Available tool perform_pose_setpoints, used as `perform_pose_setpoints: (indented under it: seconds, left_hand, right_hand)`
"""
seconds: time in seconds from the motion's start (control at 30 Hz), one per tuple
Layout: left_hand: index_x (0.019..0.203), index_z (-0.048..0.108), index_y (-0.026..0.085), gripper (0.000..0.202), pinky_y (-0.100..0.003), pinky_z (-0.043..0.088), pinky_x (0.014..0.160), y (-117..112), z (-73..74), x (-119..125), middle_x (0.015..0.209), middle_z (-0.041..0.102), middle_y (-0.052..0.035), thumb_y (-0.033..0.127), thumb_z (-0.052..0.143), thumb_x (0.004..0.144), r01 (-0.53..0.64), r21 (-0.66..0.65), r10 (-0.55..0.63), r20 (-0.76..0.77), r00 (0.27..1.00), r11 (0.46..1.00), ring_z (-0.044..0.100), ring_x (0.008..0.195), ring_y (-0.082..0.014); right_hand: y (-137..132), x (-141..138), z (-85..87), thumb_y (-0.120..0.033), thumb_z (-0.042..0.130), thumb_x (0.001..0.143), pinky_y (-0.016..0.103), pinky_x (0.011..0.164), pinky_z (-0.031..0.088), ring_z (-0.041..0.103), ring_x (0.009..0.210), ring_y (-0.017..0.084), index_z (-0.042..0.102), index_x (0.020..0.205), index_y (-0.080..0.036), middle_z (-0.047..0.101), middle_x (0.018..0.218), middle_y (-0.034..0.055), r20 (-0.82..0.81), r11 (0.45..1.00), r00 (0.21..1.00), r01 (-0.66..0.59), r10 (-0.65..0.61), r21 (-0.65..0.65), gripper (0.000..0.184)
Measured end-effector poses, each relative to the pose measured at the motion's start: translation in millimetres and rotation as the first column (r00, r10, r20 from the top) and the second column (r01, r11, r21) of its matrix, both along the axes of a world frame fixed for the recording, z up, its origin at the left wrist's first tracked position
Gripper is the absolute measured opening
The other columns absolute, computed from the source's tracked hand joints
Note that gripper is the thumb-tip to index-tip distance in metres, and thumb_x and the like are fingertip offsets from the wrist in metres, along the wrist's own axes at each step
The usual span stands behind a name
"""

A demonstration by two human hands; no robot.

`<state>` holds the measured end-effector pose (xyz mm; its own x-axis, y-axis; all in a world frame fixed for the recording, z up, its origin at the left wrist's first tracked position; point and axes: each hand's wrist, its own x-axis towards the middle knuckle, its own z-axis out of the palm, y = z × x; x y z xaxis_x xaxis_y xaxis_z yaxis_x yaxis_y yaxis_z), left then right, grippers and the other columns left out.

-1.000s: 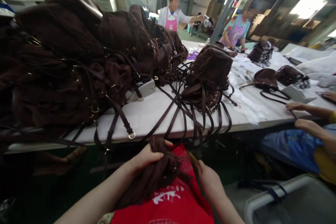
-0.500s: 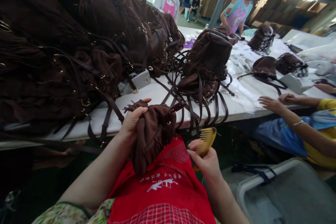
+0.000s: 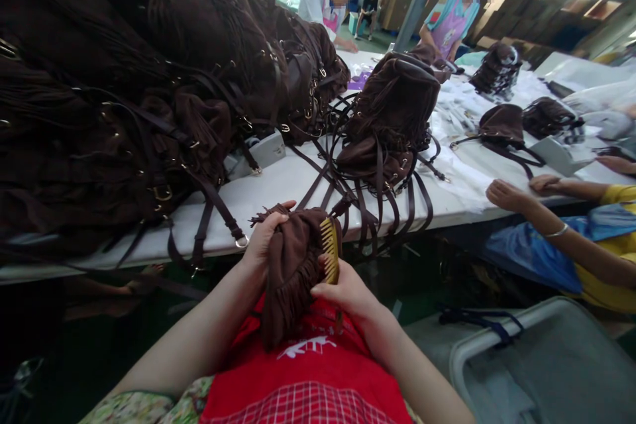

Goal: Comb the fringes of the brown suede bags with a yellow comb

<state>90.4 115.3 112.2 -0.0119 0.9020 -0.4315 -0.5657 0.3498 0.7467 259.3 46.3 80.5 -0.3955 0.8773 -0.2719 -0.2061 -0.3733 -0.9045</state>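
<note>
My left hand (image 3: 262,244) is closed on the upper left part of a dark brown fringed bag (image 3: 293,258), which hangs in front of my red apron. Its fringe drapes down the near side, and a few strands stick out past my left fingers. In my right hand (image 3: 350,288) is a yellow comb (image 3: 330,250), pinched between thumb and fingers. The comb's teeth point left, close against the bag's right side; whether they touch the fringe I cannot tell.
Brown bags pile high (image 3: 209,33) at left, and a stack of bags (image 3: 392,106) with dangling straps stands ahead on the white table (image 3: 278,179). A grey bin (image 3: 457,358) is at lower right. A co-worker's hands (image 3: 509,195) are at right; other people stand across the table.
My right hand has brought the comb leftward to the bag, its teeth turned from up to left. The bag has shifted slightly right and down in my left hand.
</note>
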Motion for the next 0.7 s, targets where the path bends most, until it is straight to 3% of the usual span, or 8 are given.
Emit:
perform_pose_setpoints:
  seconds: [0.17, 0.37, 0.43, 0.47, 0.57, 0.6, 0.67, 0.7]
  left_hand:
    - [0.103, 0.061, 0.014, 0.043, -0.021, 0.042, 0.047, -12, -4.7, 10, 0.057, 0.058, 0.0048, 0.023, 0.064, 0.062, -0.06, 0.085, 0.077, -0.218, 0.973, 0.995, 0.053, 0.048, -0.0109]
    - [0.096, 0.062, 0.014, 0.034, -0.024, 0.045, 0.054, -12, -18.1, 7, 0.064, 0.058, 0.003, 0.027, 0.061, 0.064, -0.003, 0.166, 0.069, -0.394, 0.916, 0.986, 0.055, 0.056, -0.0129]
    - [0.101, 0.062, 0.014, 0.039, -0.031, 0.05, 0.065, -8, -17.0, 1, 0.073, 0.062, -0.0009, 0.028, 0.061, 0.065, 0.114, 0.214, 0.03, -0.57, 0.821, 0.97, 0.06, 0.067, -0.0183]
    - [0.106, 0.061, 0.014, 0.044, -0.036, 0.051, 0.074, -7, -12.2, -3, 0.08, 0.063, -0.0035, 0.027, 0.062, 0.064, 0.157, 0.272, 0.083, -0.699, 0.71, 0.949, 0.062, 0.076, -0.0213]
    - [0.126, 0.05, 0.013, 0.066, -0.047, 0.038, 0.101, -7, 21.8, -12, 0.119, 0.056, -0.0139, 0.021, 0.067, 0.063, 0.283, 0.547, 0.489, -0.835, 0.252, 0.788, 0.051, 0.113, -0.0299]
    - [0.131, 0.046, 0.015, 0.069, -0.049, 0.033, 0.106, -7, 37.8, -12, 0.13, 0.048, -0.0151, 0.019, 0.065, 0.065, 0.347, 0.625, 0.605, -0.776, 0.177, 0.699, 0.044, 0.123, -0.0312]
    - [0.131, 0.048, 0.021, 0.06, -0.046, 0.03, 0.108, -7, 69.5, -8, 0.138, 0.043, -0.0114, 0.015, 0.057, 0.072, 0.532, 0.653, 0.654, -0.722, 0.225, 0.538, 0.037, 0.129, -0.0292]
    - [0.127, 0.053, 0.023, 0.052, -0.043, 0.033, 0.107, -5, 82.2, -5, 0.134, 0.049, -0.0086, 0.013, 0.052, 0.076, 0.647, 0.599, 0.56, -0.77, 0.306, 0.471, 0.042, 0.126, -0.0264]
  right_hand:
    - [-10, -16, 5.2, -0.023, 0.084, 0.052, 0.031, 0.083, 0.05, 0.06, 0.095, 0.02, 0.056, 0.114, -0.017, 0.066, 0.107, 0.0049, 0.122, 0.985, 0.987, -0.115, 0.1, 0.125, 0.069]
    - [-15, -11, 0.9, -0.013, 0.061, 0.061, 0.019, 0.053, 0.042, 0.048, 0.056, 0.009, 0.06, 0.07, -0.014, 0.059, 0.064, -0.0017, 0.235, 0.979, 0.971, -0.096, 0.052, 0.179, 0.009]
    - [-9, 0, 2.8, -0.017, 0.062, 0.06, 0.019, 0.051, 0.04, 0.045, 0.053, 0.008, 0.059, 0.065, -0.014, 0.055, 0.059, -0.0024, 0.128, 0.982, 0.988, -0.101, 0.081, 0.162, 0.007]
    - [-5, 5, 3.8, -0.018, 0.064, 0.06, 0.019, 0.051, 0.041, 0.045, 0.052, 0.008, 0.059, 0.065, -0.014, 0.054, 0.059, -0.0026, 0.07, 0.981, 0.992, -0.119, 0.109, 0.155, 0.008]
    - [5, 14, 7.4, -0.02, 0.067, 0.06, 0.019, 0.054, 0.042, 0.047, 0.055, 0.008, 0.06, 0.069, -0.013, 0.055, 0.063, -0.0022, -0.009, 0.965, 0.977, -0.208, 0.212, 0.158, 0.012]
    - [8, 13, 9.5, -0.019, 0.067, 0.06, 0.019, 0.055, 0.043, 0.049, 0.057, 0.008, 0.061, 0.072, -0.013, 0.056, 0.066, -0.0016, -0.009, 0.956, 0.968, -0.244, 0.249, 0.163, 0.014]
    - [12, 8, 16.0, -0.019, 0.068, 0.061, 0.02, 0.058, 0.045, 0.051, 0.062, 0.01, 0.061, 0.077, -0.013, 0.058, 0.071, -0.0007, -0.007, 0.926, 0.941, -0.333, 0.34, 0.181, 0.018]
    - [14, 4, 20.5, -0.018, 0.069, 0.061, 0.02, 0.059, 0.045, 0.052, 0.062, 0.01, 0.061, 0.078, -0.013, 0.058, 0.072, -0.0009, -0.007, 0.906, 0.923, -0.375, 0.384, 0.196, 0.02]
